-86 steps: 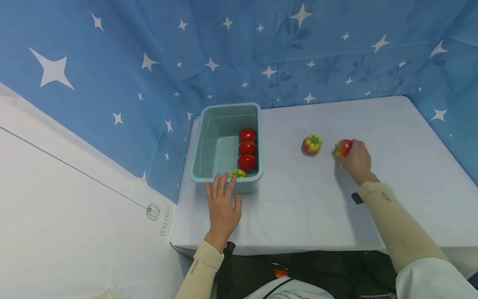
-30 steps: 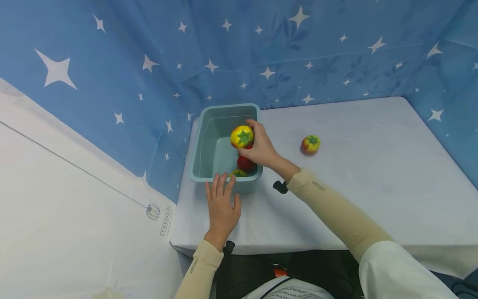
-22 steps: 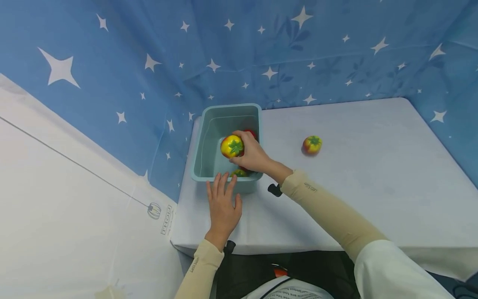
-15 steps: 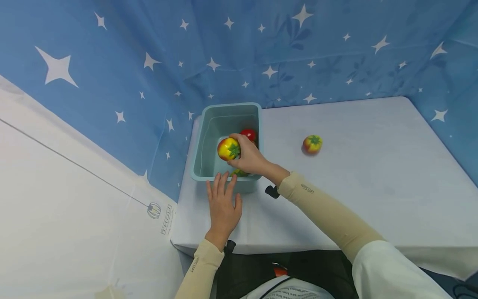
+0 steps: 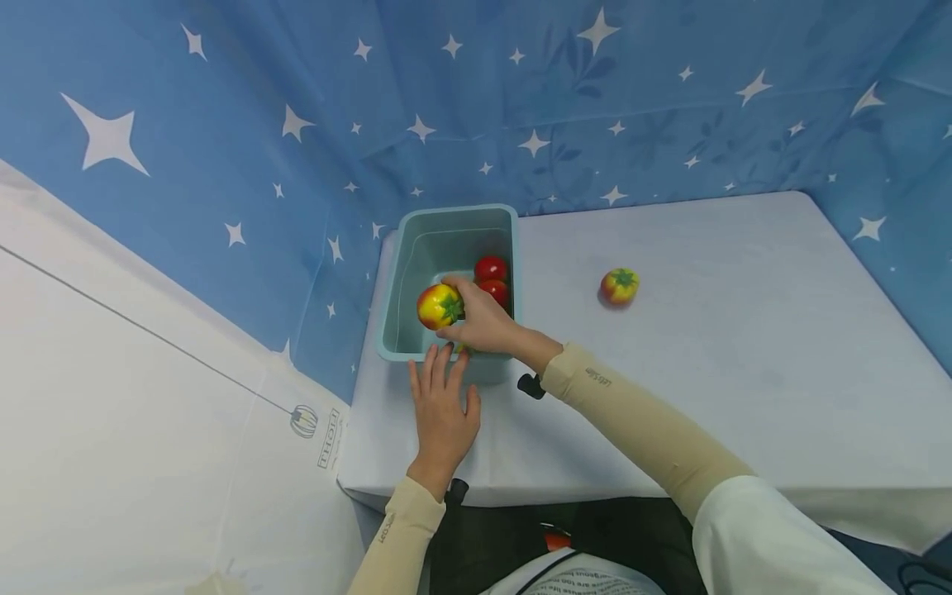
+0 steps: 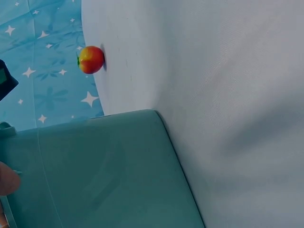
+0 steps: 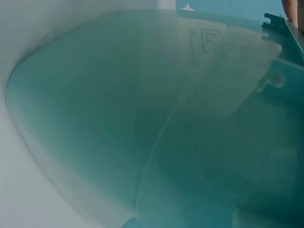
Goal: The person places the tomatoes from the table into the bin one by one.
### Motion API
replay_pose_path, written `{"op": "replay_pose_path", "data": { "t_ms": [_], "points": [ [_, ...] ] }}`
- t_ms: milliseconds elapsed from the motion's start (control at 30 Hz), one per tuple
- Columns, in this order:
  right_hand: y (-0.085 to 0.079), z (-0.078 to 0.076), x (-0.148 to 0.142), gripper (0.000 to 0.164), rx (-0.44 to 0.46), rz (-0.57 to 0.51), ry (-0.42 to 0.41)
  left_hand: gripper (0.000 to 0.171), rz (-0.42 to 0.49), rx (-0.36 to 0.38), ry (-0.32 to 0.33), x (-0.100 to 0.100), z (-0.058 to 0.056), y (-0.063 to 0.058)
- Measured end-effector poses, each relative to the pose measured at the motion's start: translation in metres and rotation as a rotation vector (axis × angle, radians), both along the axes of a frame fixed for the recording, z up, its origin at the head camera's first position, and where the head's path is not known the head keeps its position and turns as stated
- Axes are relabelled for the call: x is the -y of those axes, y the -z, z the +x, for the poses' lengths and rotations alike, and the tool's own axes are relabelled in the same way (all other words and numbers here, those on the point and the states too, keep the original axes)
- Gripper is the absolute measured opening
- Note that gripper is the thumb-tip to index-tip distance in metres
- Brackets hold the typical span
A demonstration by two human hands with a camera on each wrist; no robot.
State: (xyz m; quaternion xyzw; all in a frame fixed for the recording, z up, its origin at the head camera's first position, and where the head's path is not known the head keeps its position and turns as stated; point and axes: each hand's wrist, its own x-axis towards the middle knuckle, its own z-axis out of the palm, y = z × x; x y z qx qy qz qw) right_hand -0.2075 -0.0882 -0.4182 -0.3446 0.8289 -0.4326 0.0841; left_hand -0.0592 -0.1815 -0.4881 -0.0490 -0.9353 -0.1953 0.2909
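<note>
The head view looks steeply down from above at the whole surface (image 5: 706, 347) and bin (image 5: 416, 248). The left wrist view sits low and close, facing across the surface (image 6: 228, 71) along the bin's outer wall (image 6: 104, 171). The right wrist view looks into the bin (image 7: 118, 104) at very close range. All three share the bin.

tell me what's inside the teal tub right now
Inside the teal tub two red tomatoes lie along its right wall. The right hand holds a yellow-red tomato over the tub's near part. That hand covers whatever lies beneath it.
</note>
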Motion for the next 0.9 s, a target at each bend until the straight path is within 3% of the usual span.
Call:
{"op": "replay_pose_path", "data": {
  "t_ms": [333, 533, 900],
  "points": [
    [0.0, 0.005, 0.0, 0.079, 0.036, -0.05, -0.056, 0.049, 0.002, -0.046, 0.005, 0.0, -0.001, 0.0],
    [-0.002, 0.005, -0.005, 0.074, 0.039, -0.056, -0.068, 0.048, 0.001, -0.037, 0.005, 0.0, -0.001, 0.001],
    [-0.012, -0.012, -0.038, 0.066, 0.005, -0.16, 0.008, 0.052, 0.017, -0.013, 0.008, 0.0, -0.001, 0.001]
  ]
}}
